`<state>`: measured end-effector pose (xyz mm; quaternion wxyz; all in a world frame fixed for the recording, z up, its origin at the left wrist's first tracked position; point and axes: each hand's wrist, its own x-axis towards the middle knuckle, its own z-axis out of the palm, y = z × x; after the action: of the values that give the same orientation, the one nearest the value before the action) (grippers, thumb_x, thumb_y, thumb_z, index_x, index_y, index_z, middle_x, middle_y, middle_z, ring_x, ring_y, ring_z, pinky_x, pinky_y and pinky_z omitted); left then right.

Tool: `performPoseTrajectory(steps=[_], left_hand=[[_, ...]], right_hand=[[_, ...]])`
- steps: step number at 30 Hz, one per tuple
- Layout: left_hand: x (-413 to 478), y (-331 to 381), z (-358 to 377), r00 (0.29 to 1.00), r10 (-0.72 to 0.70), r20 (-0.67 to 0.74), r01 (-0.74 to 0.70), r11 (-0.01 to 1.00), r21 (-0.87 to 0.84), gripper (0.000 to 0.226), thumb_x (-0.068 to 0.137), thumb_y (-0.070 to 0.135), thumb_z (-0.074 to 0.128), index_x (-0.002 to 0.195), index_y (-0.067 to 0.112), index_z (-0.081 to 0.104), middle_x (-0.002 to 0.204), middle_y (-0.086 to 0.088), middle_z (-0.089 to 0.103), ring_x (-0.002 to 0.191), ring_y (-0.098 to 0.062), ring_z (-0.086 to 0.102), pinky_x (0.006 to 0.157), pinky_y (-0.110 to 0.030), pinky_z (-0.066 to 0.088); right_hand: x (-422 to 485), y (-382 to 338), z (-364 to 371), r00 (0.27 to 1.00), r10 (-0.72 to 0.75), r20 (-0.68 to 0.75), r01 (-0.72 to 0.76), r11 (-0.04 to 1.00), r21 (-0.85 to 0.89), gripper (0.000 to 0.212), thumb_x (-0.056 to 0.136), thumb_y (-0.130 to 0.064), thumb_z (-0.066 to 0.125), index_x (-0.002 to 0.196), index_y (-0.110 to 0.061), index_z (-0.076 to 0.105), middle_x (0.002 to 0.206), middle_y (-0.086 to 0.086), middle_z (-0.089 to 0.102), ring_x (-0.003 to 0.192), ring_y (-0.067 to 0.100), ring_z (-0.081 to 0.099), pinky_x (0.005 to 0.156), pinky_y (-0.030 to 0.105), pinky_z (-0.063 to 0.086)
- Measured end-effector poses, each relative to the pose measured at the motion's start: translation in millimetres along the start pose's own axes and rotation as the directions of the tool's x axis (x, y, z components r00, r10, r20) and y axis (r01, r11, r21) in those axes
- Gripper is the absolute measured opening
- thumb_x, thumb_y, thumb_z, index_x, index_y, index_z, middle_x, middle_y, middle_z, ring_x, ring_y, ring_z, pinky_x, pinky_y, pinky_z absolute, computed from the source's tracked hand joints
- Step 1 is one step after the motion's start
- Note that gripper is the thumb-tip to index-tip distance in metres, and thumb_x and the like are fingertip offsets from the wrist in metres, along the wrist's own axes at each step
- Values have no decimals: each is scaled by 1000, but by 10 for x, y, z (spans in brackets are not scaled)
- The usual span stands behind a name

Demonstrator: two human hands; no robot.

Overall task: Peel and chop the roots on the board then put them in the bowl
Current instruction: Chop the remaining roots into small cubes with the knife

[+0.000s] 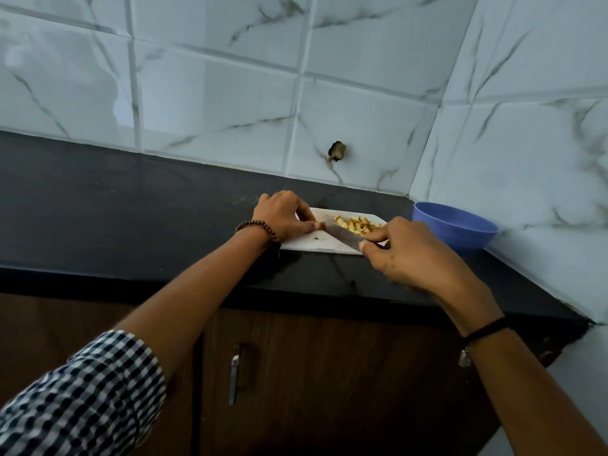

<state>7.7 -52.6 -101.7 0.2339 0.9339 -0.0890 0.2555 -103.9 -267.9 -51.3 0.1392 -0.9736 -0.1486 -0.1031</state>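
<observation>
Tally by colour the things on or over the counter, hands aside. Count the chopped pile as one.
White: 1, the cutting board
Blue: 1, the bowl
Yellow: 1, the pile of chopped roots
Grey metal: 1, the knife
Total: 4

1. There was one white chopping board [316, 241].
2. There was one knife [342, 235].
3. There was one blue bowl [457, 232].
4. One heap of chopped root pieces [357, 224] showed, too small to count.
5. Two hands showed: left hand [283, 215], right hand [408, 255].
6. There were two wristbands: one bead bracelet [260, 227], one black band [483, 330].
7. There was one cabinet handle [234, 373].
</observation>
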Motion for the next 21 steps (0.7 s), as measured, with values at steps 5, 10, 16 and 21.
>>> performPoseTrajectory(steps=[5,10,16,21], left_hand=[[13,18,18,1000,0,26,0,1000,-1,19,81,45,67,89,31,77,93,17,70,88,-6,54,100,-38,36],[5,9,12,1000,13,19,-14,1000,17,16,80,42,66,88,32,76,93,15,71,88,-8,57,97,-37,37],[25,4,18,1000,29,3,-29,999,29,17,81,44,67,89,32,76,87,17,68,87,-8,58,92,-35,37],[25,-21,20,1000,30,-7,-30,999,42,15,83,42,67,89,31,75,84,17,64,85,-7,54,93,-36,35]], right_hand=[[20,-14,53,983,-12,-183,21,999,50,33,101,-29,51,126,-15,67,83,4,64,63,10,54,47,18,33],[138,-70,229,981,-32,-190,46,997,67,30,100,-31,49,118,-17,70,80,1,63,65,11,55,52,22,37],[258,-129,406,986,-15,-166,20,1000,25,32,100,-32,47,115,-14,70,98,9,64,80,18,53,61,27,38],[261,-183,446,993,-5,-116,-6,995,-95,30,101,-34,47,111,-13,66,90,6,53,76,20,48,64,31,36]])
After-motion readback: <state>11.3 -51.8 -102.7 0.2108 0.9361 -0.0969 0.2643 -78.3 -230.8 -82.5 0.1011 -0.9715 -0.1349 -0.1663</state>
